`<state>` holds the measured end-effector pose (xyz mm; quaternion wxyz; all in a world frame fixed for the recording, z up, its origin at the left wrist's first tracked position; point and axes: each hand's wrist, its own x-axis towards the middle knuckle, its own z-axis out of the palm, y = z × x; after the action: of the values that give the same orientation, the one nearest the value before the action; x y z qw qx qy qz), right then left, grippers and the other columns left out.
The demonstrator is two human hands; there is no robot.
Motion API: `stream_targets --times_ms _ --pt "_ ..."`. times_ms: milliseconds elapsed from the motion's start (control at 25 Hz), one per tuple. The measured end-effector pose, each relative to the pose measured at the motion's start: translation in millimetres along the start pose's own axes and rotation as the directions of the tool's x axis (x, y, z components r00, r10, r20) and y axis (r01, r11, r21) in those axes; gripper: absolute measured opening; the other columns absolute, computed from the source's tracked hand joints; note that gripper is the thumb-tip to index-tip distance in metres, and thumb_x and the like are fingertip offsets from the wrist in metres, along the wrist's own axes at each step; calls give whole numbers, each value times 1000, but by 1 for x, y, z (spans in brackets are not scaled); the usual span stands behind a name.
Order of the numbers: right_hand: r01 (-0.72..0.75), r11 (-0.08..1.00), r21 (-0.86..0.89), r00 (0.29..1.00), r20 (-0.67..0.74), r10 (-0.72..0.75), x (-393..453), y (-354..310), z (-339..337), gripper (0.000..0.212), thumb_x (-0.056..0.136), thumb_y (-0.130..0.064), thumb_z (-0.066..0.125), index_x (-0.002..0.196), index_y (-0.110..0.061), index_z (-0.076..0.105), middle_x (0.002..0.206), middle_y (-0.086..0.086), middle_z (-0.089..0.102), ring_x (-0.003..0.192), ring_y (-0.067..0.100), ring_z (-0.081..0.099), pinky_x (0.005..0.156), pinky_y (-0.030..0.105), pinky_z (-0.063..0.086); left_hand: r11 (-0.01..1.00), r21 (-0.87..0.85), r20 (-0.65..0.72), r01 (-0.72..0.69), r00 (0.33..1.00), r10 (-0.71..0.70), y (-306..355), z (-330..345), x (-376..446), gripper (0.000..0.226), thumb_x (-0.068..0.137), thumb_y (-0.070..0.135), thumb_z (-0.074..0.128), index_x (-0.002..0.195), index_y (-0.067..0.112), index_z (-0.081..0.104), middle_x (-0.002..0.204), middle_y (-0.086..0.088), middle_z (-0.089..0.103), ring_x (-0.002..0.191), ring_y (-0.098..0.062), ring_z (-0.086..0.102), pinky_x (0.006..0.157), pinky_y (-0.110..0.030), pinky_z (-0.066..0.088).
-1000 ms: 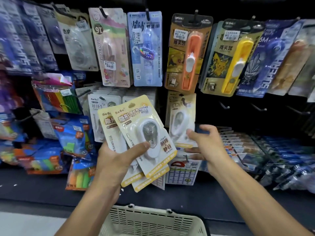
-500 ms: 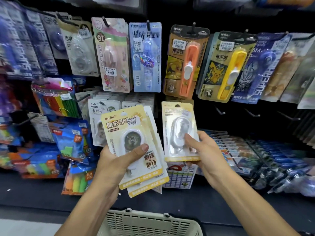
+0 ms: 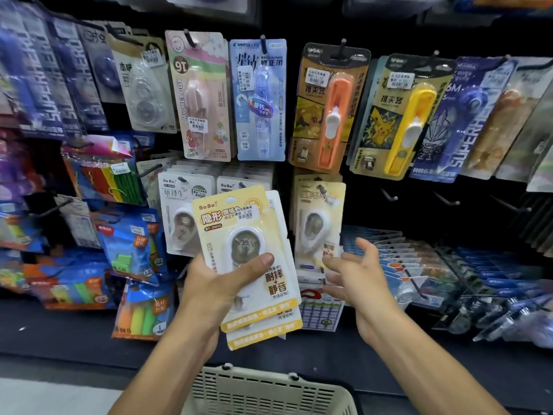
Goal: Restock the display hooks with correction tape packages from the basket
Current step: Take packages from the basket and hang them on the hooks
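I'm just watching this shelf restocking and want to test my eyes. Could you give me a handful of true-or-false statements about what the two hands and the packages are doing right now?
1. The left hand holds a fanned stack of yellow correction tape packages. True.
2. The right hand grips a package. False: its fingers are spread and hold nothing.
3. A matching yellow package hangs on the display just above the right hand. True.
4. The basket sits on the top shelf. False: it is at the bottom of the view, below both arms.
5. Every hook on the right is full. False: several bare hooks stick out there.
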<state>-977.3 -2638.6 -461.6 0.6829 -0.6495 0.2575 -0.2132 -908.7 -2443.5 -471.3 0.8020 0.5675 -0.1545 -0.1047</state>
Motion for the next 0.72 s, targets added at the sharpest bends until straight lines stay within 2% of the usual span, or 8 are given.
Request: stream_targets --times_ms 80,160,240,320,440,560,640,720 --pt "151 985 -78 985 96 -144 -7 1 4 49 86 -37 76 128 -41 51 122 -12 59 111 16 63 94 41 55 1000 -14 6 -10 1000 10 0 3 -1 68 51 14 98 114 11 70 101 -11 80 88 -31 78 64 -40 63" --pt "308 941 -143 916 311 -253 -18 0 12 37 73 -50 81 105 -39 66 103 -15 65 100 7 64 86 28 55 999 5 1 -42 999 42 -2 7 -1 66 51 20 92 113 11 70 98 -8 80 85 -27 79 61 -31 62" --pt "361 913 -192 871 419 -256 -23 0 20 27 72 -42 85 90 -28 70 87 -9 63 82 9 62 75 27 54 999 4 -1 -49 999 49 -4 9 0 66 50 20 96 111 14 71 98 -7 80 85 -25 79 61 -29 61" --pt "307 943 -127 876 426 -228 -23 -1 22 13 83 -19 82 82 -21 69 79 -2 64 71 11 61 67 26 52 999 -23 16 -28 999 29 -3 9 1 70 50 31 100 112 16 70 101 -8 80 87 -27 78 63 -31 62" --pt "92 990 109 927 355 -125 -19 -6 16 4 97 -14 64 94 -12 63 83 8 73 70 17 68 63 31 58 999 -44 55 8 998 -6 2 8 0 83 42 45 101 113 15 69 99 -7 80 84 -25 78 65 -31 61" --pt "32 982 188 972 222 -75 -17 -8 12 10 103 -19 55 102 -9 56 74 8 73 57 20 67 50 34 58 1000 -13 4 -13 1000 13 1 7 -1 61 55 31 94 109 16 71 102 -5 80 89 -24 78 70 -33 61" --pt "83 993 83 995 50 -88 -15 -5 5 12 103 -23 55 98 -12 55 63 6 66 44 17 57 41 30 48 1000 -4 -64 -21 998 21 1 5 0 46 60 30 84 103 20 73 102 -1 80 89 -22 78 67 -33 61" --pt "150 973 -173 978 -115 -171 -13 -2 -8 13 100 -30 56 90 -21 55 59 -2 59 43 11 48 46 30 38 1000 -9 -115 -9 993 8 2 2 1 38 63 29 81 99 20 75 99 0 81 85 -21 78 63 -34 61"
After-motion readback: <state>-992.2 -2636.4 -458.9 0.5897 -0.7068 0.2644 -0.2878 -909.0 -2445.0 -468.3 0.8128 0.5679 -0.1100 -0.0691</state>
